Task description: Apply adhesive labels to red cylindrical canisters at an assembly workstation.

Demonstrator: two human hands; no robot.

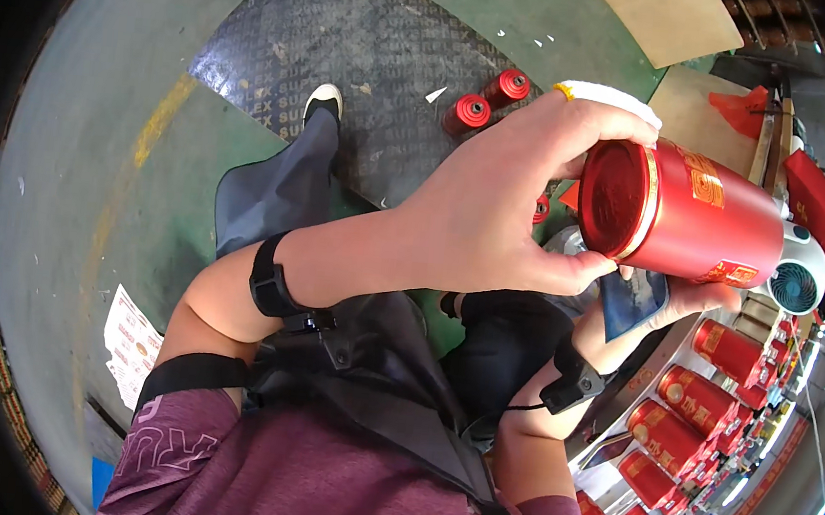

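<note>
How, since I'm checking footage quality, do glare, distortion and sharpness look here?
Head view: black corners and fisheye bending, with the yellow floor line bowed at left; head view: a bright strip light at lower right, and a pale sheen on the left corner of the dark board; head view: the held red canister looks fairly sharp, with soft highlights.

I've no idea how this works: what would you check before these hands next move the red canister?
1. Left hand gripping the red canister near its gold rim: ok, thumb and fingers are on it.
2. Right hand gripping fully: cannot tell, most fingers are hidden.
3. Both canister ends visible: not ok, only the gold-rimmed end shows.
4. Gap to the white fan: cannot tell, they meet in this view.
5. Shoe clear of the two red cylinders: ok, floor covering shows between.
</note>
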